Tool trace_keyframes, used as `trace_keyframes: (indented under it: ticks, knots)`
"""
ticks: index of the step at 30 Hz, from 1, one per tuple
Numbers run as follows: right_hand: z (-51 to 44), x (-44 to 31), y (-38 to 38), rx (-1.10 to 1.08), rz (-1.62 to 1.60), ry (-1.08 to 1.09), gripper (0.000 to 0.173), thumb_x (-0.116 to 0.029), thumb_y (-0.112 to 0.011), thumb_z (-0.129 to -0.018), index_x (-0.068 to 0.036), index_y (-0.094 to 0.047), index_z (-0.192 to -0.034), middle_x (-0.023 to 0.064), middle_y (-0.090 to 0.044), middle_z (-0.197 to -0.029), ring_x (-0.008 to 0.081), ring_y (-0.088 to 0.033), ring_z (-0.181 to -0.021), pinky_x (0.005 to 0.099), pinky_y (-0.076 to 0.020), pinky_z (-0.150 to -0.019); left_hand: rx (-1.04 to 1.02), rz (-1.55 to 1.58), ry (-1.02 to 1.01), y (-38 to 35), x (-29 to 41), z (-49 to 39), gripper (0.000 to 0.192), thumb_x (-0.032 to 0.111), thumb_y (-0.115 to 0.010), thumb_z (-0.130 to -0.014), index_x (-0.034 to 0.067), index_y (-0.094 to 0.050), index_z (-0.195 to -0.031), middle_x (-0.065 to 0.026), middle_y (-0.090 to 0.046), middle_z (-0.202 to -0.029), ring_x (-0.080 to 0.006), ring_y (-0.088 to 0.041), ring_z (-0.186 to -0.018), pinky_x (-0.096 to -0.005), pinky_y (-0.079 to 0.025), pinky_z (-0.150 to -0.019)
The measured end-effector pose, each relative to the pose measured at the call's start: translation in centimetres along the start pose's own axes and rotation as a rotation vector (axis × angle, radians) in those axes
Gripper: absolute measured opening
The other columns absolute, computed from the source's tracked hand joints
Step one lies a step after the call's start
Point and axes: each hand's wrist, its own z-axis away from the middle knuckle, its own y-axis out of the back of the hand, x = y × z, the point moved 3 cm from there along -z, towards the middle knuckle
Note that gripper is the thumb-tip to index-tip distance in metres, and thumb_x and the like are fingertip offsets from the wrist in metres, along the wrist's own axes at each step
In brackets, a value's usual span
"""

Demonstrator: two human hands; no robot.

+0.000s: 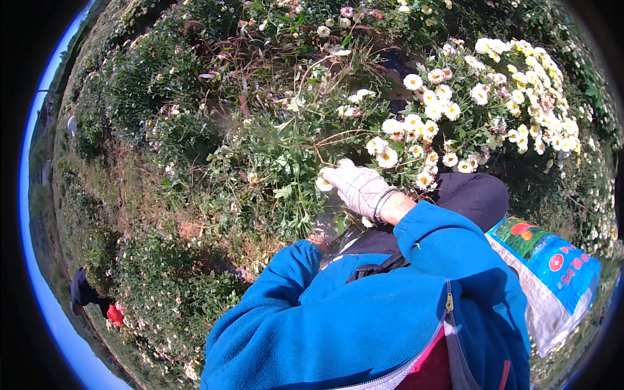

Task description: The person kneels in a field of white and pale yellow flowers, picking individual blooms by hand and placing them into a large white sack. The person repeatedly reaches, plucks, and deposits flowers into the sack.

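Note:
My right hand (358,187), in a whitish glove with a dark band at the wrist, is closed at a white flower head (323,184) near its fingertips. Just to its right stand clusters of white chrysanthemum-like flowers (387,157) with yellow centres. Lower and to the left, my left hand (323,234) is partly hidden among green leaves and shadow, close to the blue sleeve; its fingers and anything in them do not show clearly. Leafy flower stems (287,187) lie before both hands, and a thin brown stem (341,136) arches above the right hand.
A printed woven plastic sack (548,273) stands at my right side. Dense flowering bushes (531,97) spread at the upper right, with dry grass (234,63) at the upper left. At the far left, a person (85,290) in dark clothes is beside a red object (115,314).

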Motion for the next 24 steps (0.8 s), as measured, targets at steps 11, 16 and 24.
trace_keyframes:
  ticks: [11,16,24]
  knots:
    - [-1.7,1.3,-3.5,-0.099,-0.239,-0.054,0.022,-0.027,-0.063,-0.082,-0.008,-0.061,-0.092,0.0193,-0.063,-0.078,0.0384,-0.063,-0.077,0.0459,-0.0489,-0.068,-0.033,-0.01,-0.019,0.1,0.7,-0.4,0.02,0.023,-0.053,-0.093,0.005,-0.061,-0.089,-0.0094,-0.06,-0.079,-0.0243,-0.058,-0.07,-0.0376,-0.046,-0.06]
    - [-0.2,2.3,-3.9,-0.158,-0.253,-0.044,0.035,-0.04,-0.066,-0.081,-0.006,-0.063,-0.09,0.0202,-0.065,-0.079,0.0397,-0.064,-0.077,0.0455,-0.0501,-0.069,-0.019,-0.003,-0.038,-0.6,1.2,0.2,0.02,0.022,-0.053,-0.093,0.004,-0.061,-0.087,-0.0097,-0.059,-0.079,-0.0248,-0.058,-0.07,-0.0378,-0.045,-0.059]
    - [4.4,-0.6,0.0,-0.25,-0.668,-0.048,0.028,-0.034,-0.07,-0.08,-0.006,-0.065,-0.075,0.0122,-0.065,-0.069,0.0255,-0.063,-0.064,0.0368,-0.0494,-0.059,-0.028,0.019,-0.089,0.9,0.2,3.4,0.021,0.021,-0.053,-0.093,0.004,-0.061,-0.084,-0.0103,-0.059,-0.077,-0.0255,-0.057,-0.069,-0.0382,-0.045,-0.059]
